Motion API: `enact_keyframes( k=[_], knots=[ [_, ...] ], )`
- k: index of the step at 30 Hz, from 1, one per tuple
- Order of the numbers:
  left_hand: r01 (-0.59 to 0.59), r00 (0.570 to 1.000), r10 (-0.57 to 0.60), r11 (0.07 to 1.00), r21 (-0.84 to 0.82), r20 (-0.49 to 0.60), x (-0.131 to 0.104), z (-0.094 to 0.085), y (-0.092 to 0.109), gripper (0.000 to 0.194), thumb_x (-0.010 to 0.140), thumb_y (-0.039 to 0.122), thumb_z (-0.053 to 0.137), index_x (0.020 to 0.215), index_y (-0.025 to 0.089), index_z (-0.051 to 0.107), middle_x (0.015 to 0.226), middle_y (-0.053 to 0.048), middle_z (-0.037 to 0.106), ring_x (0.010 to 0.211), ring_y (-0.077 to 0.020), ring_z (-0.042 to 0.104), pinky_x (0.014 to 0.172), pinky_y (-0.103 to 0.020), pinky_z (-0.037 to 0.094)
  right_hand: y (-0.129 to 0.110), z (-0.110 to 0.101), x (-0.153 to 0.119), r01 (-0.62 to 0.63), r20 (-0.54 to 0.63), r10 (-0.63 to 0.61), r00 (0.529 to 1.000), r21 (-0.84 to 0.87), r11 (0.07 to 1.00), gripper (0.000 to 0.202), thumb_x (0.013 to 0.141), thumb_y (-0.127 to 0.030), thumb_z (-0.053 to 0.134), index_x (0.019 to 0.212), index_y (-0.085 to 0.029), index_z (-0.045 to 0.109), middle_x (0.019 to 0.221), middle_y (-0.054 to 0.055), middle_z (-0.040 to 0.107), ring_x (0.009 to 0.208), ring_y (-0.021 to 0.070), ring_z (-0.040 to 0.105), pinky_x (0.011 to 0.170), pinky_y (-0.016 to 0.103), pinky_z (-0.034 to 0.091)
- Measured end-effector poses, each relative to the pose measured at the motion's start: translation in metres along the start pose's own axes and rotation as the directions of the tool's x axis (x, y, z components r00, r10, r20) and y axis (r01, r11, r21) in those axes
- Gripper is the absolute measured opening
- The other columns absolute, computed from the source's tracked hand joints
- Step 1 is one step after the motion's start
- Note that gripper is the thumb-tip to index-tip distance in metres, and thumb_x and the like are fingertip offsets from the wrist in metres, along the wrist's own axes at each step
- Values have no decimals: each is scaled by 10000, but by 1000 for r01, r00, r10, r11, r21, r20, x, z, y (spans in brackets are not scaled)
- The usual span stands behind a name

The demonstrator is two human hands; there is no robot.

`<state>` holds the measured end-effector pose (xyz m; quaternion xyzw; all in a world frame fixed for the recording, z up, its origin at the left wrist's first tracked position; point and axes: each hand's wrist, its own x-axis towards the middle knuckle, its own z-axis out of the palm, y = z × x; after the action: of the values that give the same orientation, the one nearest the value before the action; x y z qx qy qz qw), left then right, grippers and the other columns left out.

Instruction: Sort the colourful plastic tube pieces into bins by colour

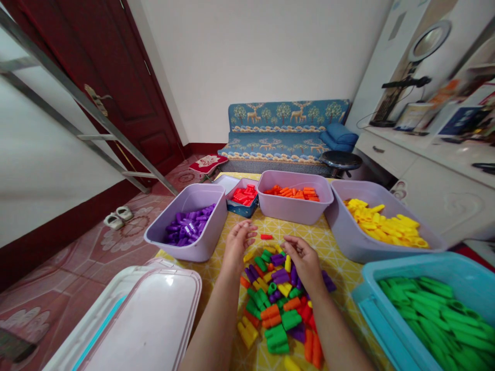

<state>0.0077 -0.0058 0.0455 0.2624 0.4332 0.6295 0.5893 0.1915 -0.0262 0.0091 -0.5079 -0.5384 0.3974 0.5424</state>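
Observation:
My left hand (238,243) hovers over the near side of the boxes, its fingers loosely curved and apart, with nothing visible in them. My right hand (304,257) is above the right side of a mixed pile, fingers bent and slightly parted, and I see no piece in it. Between the two hands a single red plastic piece (266,237) lies on the cloth. Below them spreads the pile of green pieces (276,339), orange pieces (270,316), purple pieces (280,276) and yellow pieces (247,332). My right forearm hides part of the pile.
Around the yellow tablecloth (220,275) stand a purple-filled bin (209,242), a small red-filled box (243,208), an orange-filled bin (294,210), a yellow-filled bin (344,232) and a turquoise green-filled bin (386,319). Lids (147,319) lie at the left. A sofa (286,139) stands behind.

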Motion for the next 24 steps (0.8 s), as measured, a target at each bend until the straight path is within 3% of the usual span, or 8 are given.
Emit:
enact_keyframes(
  k=[2, 5, 9, 13, 15, 19, 21, 24],
  knots=[
    [-81, 989, 36, 944, 321, 143, -1, -1, -16, 316, 684, 306, 723, 935, 124, 660, 825, -65, 695, 666, -112, 619, 592, -191, 469, -4, -7, 5, 24, -19, -25, 999, -81, 996, 296, 781, -416, 612, 948, -176, 655, 925, 84, 704, 873, 227, 653, 810, 364, 507],
    [-248, 923, -15, 739, 626, 384, -5, -3, -28, 363, 635, 321, 751, 932, 120, 696, 834, -86, 701, 722, -166, 616, 654, -259, 476, -9, -22, 11, 49, 12, -48, 999, -227, 973, 246, 766, -364, 605, 913, -178, 674, 904, 80, 711, 833, 220, 657, 783, 358, 507],
    [-421, 849, -61, 524, 741, 525, -13, -1, -29, 483, 568, 345, 795, 1005, 160, 703, 943, -99, 706, 839, -232, 626, 738, -311, 478, -6, -36, 11, 64, 53, -44, 998, -486, 872, 176, 721, -306, 622, 861, -226, 694, 818, 54, 720, 721, 211, 659, 678, 330, 493],
    [-496, 835, -27, 397, 773, 549, -15, 4, -33, 321, 606, 268, 749, 918, 192, 733, 868, -64, 718, 794, -235, 636, 739, -316, 476, 7, -30, 5, 75, 93, -19, 995, -644, 762, 66, 701, -281, 639, 731, -256, 693, 714, 41, 707, 660, 205, 648, 627, 308, 461],
    [-480, 850, -14, 390, 786, 526, -14, 5, -36, 276, 644, 213, 696, 917, 198, 736, 877, -64, 726, 796, -237, 642, 753, -324, 476, 12, -24, 4, 80, 128, -2, 992, -608, 790, 92, 723, -279, 612, 743, -247, 697, 742, 44, 707, 682, 199, 647, 656, 312, 466],
    [-424, 879, 37, 518, 743, 476, -9, 1, -41, 310, 770, 234, 577, 1053, 192, 698, 1024, -90, 713, 928, -247, 638, 827, -342, 468, 16, -18, 5, 2, 124, 50, 991, -383, 924, 237, 733, -304, 598, 927, -210, 696, 842, 51, 711, 756, 200, 650, 708, 325, 486],
    [-409, 884, 51, 567, 715, 465, -7, -1, -41, 313, 813, 262, 532, 1075, 185, 685, 1033, -89, 710, 941, -240, 634, 843, -343, 464, 16, -19, 6, -38, 141, 80, 987, -279, 960, 317, 694, -304, 634, 988, -198, 685, 870, 47, 710, 741, 192, 644, 691, 316, 494],
    [-408, 884, 53, 570, 713, 464, -5, -3, -40, 301, 839, 266, 495, 1051, 175, 689, 1005, -81, 713, 913, -229, 634, 848, -342, 457, 16, -21, 5, -70, 195, 118, 974, -237, 969, 392, 616, -257, 683, 1006, -213, 685, 899, 34, 709, 658, 163, 615, 635, 297, 493]
  ],
)
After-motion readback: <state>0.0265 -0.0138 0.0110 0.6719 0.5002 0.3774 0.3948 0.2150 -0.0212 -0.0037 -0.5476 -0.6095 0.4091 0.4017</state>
